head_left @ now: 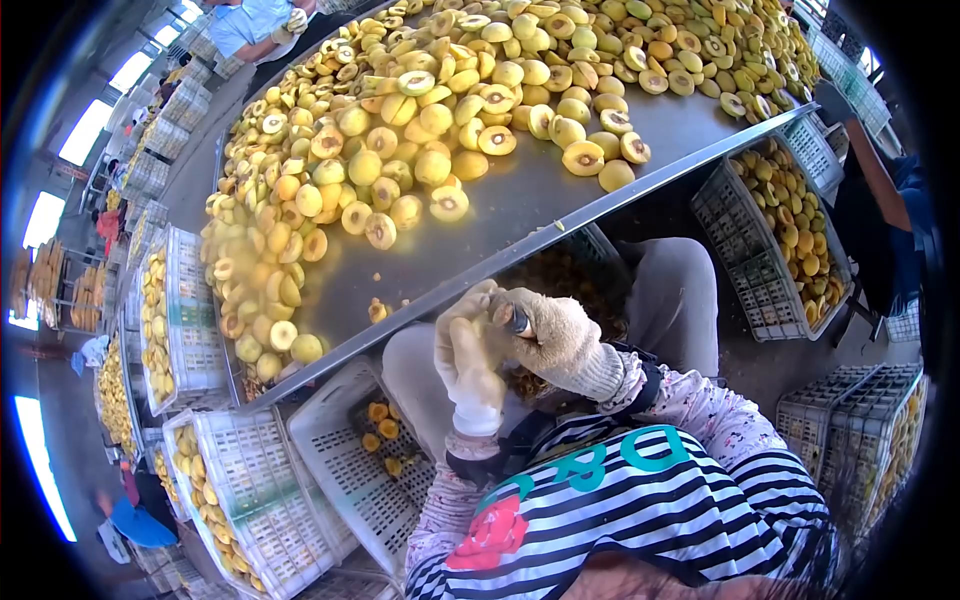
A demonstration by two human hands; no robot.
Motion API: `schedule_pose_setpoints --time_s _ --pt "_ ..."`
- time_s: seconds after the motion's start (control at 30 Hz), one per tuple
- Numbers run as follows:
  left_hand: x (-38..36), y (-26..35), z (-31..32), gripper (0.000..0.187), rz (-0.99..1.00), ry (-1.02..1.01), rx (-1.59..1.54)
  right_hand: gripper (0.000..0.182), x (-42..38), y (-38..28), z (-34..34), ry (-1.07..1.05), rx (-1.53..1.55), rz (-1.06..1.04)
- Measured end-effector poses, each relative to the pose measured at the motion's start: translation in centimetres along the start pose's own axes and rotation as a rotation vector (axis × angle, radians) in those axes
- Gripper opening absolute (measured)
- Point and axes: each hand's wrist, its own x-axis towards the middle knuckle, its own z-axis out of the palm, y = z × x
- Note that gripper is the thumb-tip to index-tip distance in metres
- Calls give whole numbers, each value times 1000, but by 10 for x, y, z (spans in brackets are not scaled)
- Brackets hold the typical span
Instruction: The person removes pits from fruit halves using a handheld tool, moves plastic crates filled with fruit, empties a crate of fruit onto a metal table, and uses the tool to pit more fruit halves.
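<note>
My left hand (467,357), in a pale thin glove, is closed with its fingers curled at the table's near edge. What it holds, if anything, is hidden by the fingers. Close beside it, my right hand (565,342), in a thick knitted glove, wraps round a tool whose handle end (515,320) shows as a dark, round stub. The tool's working end cannot be seen. Both hands are above my lap. Beyond them, a large heap of yellow peaches (432,167), many cut in half with brown centres showing, covers much of the metal table (450,240).
A raised metal rim (560,228) borders the table. At my left, a white crate (340,420) holds a few orange halves; a fruit-filled crate (250,490) stands beside it. Another full crate (780,240) is at right. Co-workers are at upper left (245,30) and right (880,190).
</note>
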Motion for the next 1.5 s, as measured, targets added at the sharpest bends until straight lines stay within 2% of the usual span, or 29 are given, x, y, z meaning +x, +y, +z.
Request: schedule_pose_setpoints --time_s 0.07,0.13,0.17,0.27,0.3,0.33,0.37,0.4,0.43,0.5,0.53,0.63,0.67,0.8,0.83,0.87,0.93,0.97,1.03,1.1,1.13,1.17,1.23,1.3,1.33,1.43,1.5 --pt "1 -7 -8 27 108 -20 340 30 4 1 -6 -61 60 3" --pt "1 -10 -10 27 120 -30 404 32 7 3 -9 -77 97 -47" --pt "2 -6 -5 28 75 -29 299 33 9 4 -10 -87 116 -72" --pt "7 -11 -11 31 -225 -15 -140 34 15 -10 -34 -381 -21 2" --pt "10 -11 -11 32 -349 -4 -312 30 8 6 -26 -631 212 -268" --pt "15 -10 -5 35 -288 143 -112 23 -14 11 -18 -826 71 -191" --pt "23 -9 -12 38 -370 233 -217 16 -23 -7 -15 -1003 -78 -110" --pt "22 -9 -13 39 -317 159 -189 32 -26 7 -12 -933 130 20" --pt "16 -8 -16 40 -263 95 -158 40 -23 7 -11 -681 244 295" --pt "11 0 -12 43 -262 81 -136 41 -20 8 -11 -458 340 492" --pt "11 -1 -10 44 -272 99 -169 39 -19 6 -6 -453 386 586" --pt "12 1 -4 46 -279 144 -243 44 -13 -2 1 -417 312 694" --pt "12 -1 -5 46 -264 157 -248 47 -13 -1 7 -401 255 704" --pt "12 -3 -10 43 -215 168 -205 46 -17 10 21 -434 420 631" --pt "13 -2 -12 43 -209 164 -194 45 -17 12 21 -506 536 732" --pt "16 1 -17 36 -240 126 -241 45 -14 12 18 -577 651 832" --pt "23 8 -27 24 -298 44 -335 40 -11 14 18 -580 689 750" --pt "22 8 -26 28 -195 36 -180 39 -10 14 18 -581 709 709" --pt "20 2 -21 38 5 5 128 38 -17 29 35 -386 544 337" --pt "19 5 -12 33 161 -25 138 37 -16 33 32 -469 718 349" --pt "18 5 -11 30 202 -46 138 38 -13 37 19 -632 822 500" --pt "18 8 -9 28 245 -64 137 39 -15 37 16 -658 823 545" --pt "25 25 -8 27 -161 -87 -20 42 -17 38 10 -707 824 637" --pt "30 28 -16 25 -322 -175 -137 43 -18 28 12 -554 584 457" --pt "34 31 -21 23 -349 -252 -105 47 -21 32 15 -531 568 392" --pt "47 39 -32 20 -429 -444 1 49 -16 32 -1 -889 761 718" --pt "52 45 -32 20 -468 -525 79 48 -25 23 8 -733 684 625"
